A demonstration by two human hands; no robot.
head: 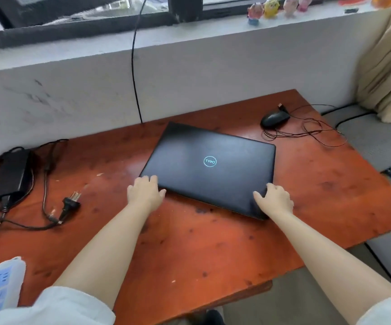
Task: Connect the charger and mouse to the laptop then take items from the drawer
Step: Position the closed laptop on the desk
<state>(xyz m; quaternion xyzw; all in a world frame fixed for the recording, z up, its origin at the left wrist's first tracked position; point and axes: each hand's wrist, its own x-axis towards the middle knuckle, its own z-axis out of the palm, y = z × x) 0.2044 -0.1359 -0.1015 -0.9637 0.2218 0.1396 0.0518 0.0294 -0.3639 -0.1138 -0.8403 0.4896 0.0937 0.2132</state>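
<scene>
A closed black laptop [209, 165] lies at an angle on the reddish wooden table [189, 242]. My left hand [145, 192] grips its near left corner, and my right hand [274, 200] grips its near right corner. The black charger brick [11, 174] with its coiled cable lies at the table's left, its wall plug [71, 202] loose beside it. A black wired mouse [274, 119] sits at the far right with its thin cable tangled next to it. No drawer is in view.
A white power strip [1, 285] lies at the near left corner. A black cable [134, 73] hangs down the wall from the window. Small figurines [272, 7] stand on the sill. A grey couch [372, 137] and a beige curtain [387, 62] are on the right.
</scene>
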